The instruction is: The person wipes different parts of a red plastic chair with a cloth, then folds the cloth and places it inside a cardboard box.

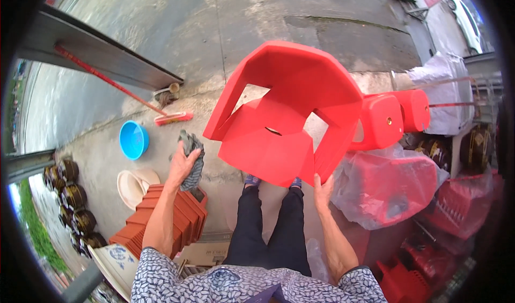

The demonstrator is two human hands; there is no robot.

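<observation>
Right hand [323,192] grips the edge of the red moulded-plastic armchair [284,109] ahead of the dark-trousered legs [249,222], left hand [182,167] clutches crumpled grey cloth [194,177]; firm edge grip should limit tipping.

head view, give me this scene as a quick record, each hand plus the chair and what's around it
left hand: holds a crumpled grey cloth
right hand: grips the near edge of the red chair
chair contact with ground: cannot tell
left side: blue basin, broom, stacked terracotta planters
right side: red stools, red item in clear plastic wrap
</observation>
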